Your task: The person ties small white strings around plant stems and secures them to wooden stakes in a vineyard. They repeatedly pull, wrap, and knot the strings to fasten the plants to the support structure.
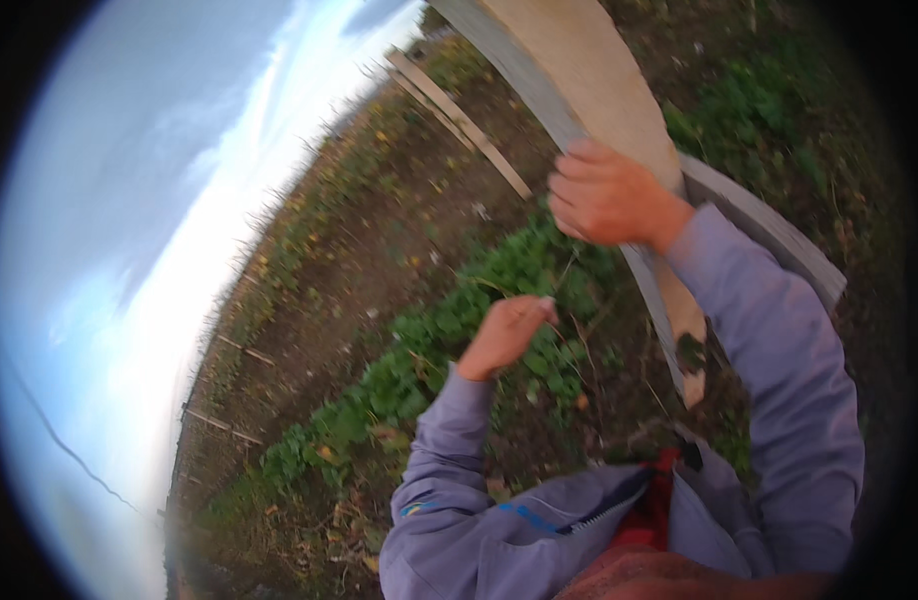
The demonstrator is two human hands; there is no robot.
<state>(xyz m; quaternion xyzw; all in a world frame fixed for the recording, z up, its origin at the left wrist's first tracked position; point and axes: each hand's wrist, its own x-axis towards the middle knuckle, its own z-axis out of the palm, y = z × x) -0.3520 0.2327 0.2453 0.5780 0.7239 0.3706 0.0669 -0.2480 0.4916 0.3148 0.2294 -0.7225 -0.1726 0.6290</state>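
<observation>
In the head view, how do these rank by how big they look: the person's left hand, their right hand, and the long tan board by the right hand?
1. Long tan board
2. Right hand
3. Left hand
Nearness could explain why the hands look different in size.

One tilted head-worn fisheye looks down on the nearby left hand (504, 335) and right hand (614, 198), sky (129, 200) at left.

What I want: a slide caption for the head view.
Right hand at a wooden board, left hand before green plants.
</observation>
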